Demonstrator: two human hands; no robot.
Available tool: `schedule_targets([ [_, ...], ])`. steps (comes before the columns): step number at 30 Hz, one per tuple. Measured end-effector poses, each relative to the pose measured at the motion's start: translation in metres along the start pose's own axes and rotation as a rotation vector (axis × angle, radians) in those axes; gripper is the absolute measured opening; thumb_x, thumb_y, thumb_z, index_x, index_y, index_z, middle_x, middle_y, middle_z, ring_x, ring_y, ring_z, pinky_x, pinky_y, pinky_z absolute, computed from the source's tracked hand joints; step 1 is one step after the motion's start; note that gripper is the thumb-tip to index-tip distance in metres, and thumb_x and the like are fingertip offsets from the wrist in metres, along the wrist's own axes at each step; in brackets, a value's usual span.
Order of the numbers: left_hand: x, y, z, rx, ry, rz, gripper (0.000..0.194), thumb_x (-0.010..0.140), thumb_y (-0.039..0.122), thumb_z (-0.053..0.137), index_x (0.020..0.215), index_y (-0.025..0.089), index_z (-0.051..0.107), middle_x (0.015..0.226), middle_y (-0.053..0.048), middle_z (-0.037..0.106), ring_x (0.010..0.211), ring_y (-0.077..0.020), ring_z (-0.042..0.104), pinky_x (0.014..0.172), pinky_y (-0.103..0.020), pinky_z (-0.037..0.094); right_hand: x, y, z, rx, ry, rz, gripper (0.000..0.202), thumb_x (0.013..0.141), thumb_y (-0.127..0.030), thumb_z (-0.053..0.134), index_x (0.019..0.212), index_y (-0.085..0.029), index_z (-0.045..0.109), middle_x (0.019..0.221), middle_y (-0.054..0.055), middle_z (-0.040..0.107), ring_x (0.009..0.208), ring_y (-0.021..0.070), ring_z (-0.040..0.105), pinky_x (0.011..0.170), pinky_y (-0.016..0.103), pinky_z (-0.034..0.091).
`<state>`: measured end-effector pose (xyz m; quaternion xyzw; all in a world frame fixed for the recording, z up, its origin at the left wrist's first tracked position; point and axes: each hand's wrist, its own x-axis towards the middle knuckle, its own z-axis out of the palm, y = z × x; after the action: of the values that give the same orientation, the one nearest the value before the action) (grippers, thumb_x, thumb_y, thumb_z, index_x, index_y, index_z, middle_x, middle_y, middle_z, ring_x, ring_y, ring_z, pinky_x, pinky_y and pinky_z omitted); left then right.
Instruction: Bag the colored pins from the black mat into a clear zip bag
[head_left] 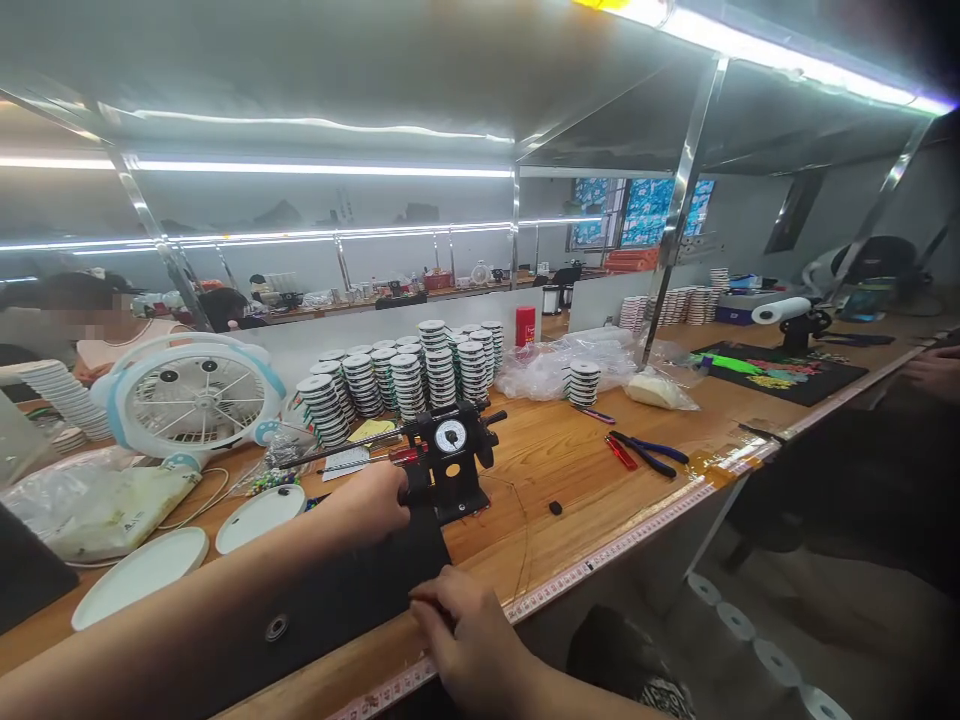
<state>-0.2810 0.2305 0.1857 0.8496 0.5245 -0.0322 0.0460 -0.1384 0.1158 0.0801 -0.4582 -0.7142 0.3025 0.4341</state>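
A black bench device (454,450) with a round white dial and long thin rods stands on the wooden table. My left hand (379,500) reaches across to its left side, fingers curled around a part that the hand itself hides. Lower down, at the table's front edge, my right hand (469,625) has thumb and fingers pinched together; whatever lies between them is too small to make out. A thin dark thread (527,520) loops over the wood between the device and my right hand. Beneath my left forearm lies a black mat (360,590) with a small metal ring (277,627).
Stacked white spools (405,385) stand behind the device. A white-blue fan (199,395), white lids (142,575) and beads (274,480) are left. Pliers (649,452) and a small black piece (555,508) lie right. Measuring tape (600,560) lines the edge. Other people are nearby.
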Motion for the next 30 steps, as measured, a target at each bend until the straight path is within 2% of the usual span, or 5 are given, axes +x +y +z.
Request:
schedule_targets([
  [4, 0.005, 0.003, -0.011, -0.108, -0.169, -0.025, 0.004, 0.057, 0.019, 0.05, 0.055, 0.018, 0.054, 0.047, 0.001, 0.058, 0.042, -0.0144, 0.054, 0.038, -0.02, 0.033, 0.026, -0.005, -0.002, 0.487, 0.047, 0.373, 0.042, 0.081, -0.041, 0.056, 0.112, -0.012, 0.054, 0.069, 0.0, 0.056, 0.059, 0.0113, 0.053, 0.053, 0.024, 0.041],
  [10, 0.002, 0.007, 0.012, -0.13, -0.155, -0.003, 0.013, 0.058, 0.028, 0.058, 0.057, 0.016, 0.059, 0.053, -0.004, 0.059, 0.05, -0.0162, 0.051, 0.041, -0.023, 0.03, 0.051, -0.01, 0.0, 0.85, 0.084, 0.534, 0.034, 0.068, -0.043, 0.067, 0.076, -0.018, 0.045, 0.051, -0.009, 0.042, 0.037, 0.0035, 0.031, 0.033, 0.017, 0.02],
  [15, -0.005, 0.012, 0.035, -0.195, -0.134, 0.0, 0.016, 0.062, 0.03, 0.056, 0.063, 0.015, 0.061, 0.057, -0.005, 0.059, 0.05, -0.016, 0.052, 0.042, -0.024, 0.029, 0.054, -0.008, 0.003, 0.725, 0.11, 0.577, 0.026, 0.07, -0.036, 0.063, 0.076, -0.019, 0.044, 0.042, -0.011, 0.04, 0.032, 0.0052, 0.031, 0.031, 0.018, 0.021],
  [22, -0.006, 0.022, 0.046, -0.261, -0.039, -0.016, 0.009, 0.06, 0.02, 0.052, 0.062, 0.015, 0.059, 0.061, -0.008, 0.059, 0.055, -0.0183, 0.053, 0.046, -0.026, 0.029, 0.062, 0.01, 0.004, 0.474, 0.206, 0.371, 0.019, 0.068, -0.031, 0.063, 0.074, -0.014, 0.056, 0.063, 0.001, 0.061, 0.055, 0.0117, 0.054, 0.046, 0.021, 0.038],
  [30, -0.006, 0.019, 0.058, -0.422, -0.083, -0.09, 0.017, 0.058, 0.026, 0.054, 0.067, 0.014, 0.062, 0.056, -0.005, 0.061, 0.052, -0.0183, 0.057, 0.04, -0.023, 0.03, 0.061, 0.02, 0.005, 0.287, 0.235, 0.363, 0.02, 0.069, -0.031, 0.062, 0.077, -0.014, 0.058, 0.058, 0.001, 0.059, 0.053, 0.0135, 0.052, 0.049, 0.024, 0.038],
])
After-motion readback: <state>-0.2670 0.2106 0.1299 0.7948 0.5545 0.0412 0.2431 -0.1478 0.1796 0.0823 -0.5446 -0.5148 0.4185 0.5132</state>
